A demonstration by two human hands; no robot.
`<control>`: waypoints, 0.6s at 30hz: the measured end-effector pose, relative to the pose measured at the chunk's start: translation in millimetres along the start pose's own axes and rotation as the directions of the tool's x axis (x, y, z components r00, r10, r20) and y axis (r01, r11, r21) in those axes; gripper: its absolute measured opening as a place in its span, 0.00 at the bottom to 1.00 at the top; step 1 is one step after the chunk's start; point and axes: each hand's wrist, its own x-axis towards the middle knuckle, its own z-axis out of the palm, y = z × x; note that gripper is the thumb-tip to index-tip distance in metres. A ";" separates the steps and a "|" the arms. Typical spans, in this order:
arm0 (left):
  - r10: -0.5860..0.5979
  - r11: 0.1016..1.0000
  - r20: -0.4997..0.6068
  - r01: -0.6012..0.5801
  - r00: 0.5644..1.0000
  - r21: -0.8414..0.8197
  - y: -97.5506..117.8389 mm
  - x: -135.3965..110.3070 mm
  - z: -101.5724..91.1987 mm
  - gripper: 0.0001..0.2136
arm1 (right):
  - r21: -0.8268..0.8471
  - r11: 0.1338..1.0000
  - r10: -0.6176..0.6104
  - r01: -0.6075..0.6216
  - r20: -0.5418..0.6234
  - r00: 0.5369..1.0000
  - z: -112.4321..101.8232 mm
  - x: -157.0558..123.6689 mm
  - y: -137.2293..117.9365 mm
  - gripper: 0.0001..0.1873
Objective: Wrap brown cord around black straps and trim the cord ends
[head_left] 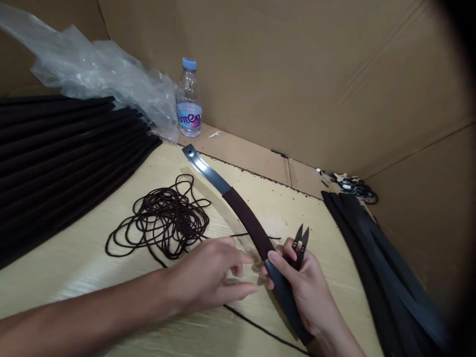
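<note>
In my right hand (297,277) is a curved metal strip (208,171), pinched between thumb and fingers and slanting up to the left. Its far end is bare and shiny with a hole, its middle has a dark brown wrapping (247,218), and its lower part looks dark grey. The same hand also keeps a pair of thread snips (301,240), blades pointing up. My left hand (215,272) hovers left of the strip, thumb and index finger apart, nothing visible between them. Behind it lies a loose heap of dark brown cord (171,218); one strand runs under the left hand.
Dark strips (67,144) lie in rows at the left, with clear plastic wrap (107,69) above. A water bottle (190,99) stands at the back against cardboard walls (316,64). More dark strips (379,267) and small scraps (349,186) are at the right.
</note>
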 end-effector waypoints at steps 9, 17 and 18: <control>0.232 0.751 0.149 -0.274 0.961 0.601 -7.1 1.1 -2.0 0.17 | -0.125 0.983 0.153 -0.135 0.148 0.977 10.8 -2.3 8.9 0.25; 0.291 0.759 0.199 -0.352 0.936 0.548 -9.8 -4.5 2.4 0.11 | -0.174 0.973 0.176 -0.149 0.149 0.973 7.7 -8.3 19.8 0.21; 0.290 0.765 0.200 -0.353 0.936 0.538 -9.5 -4.3 2.2 0.11 | -0.175 0.972 0.186 -0.160 0.147 0.971 7.1 -9.0 19.7 0.21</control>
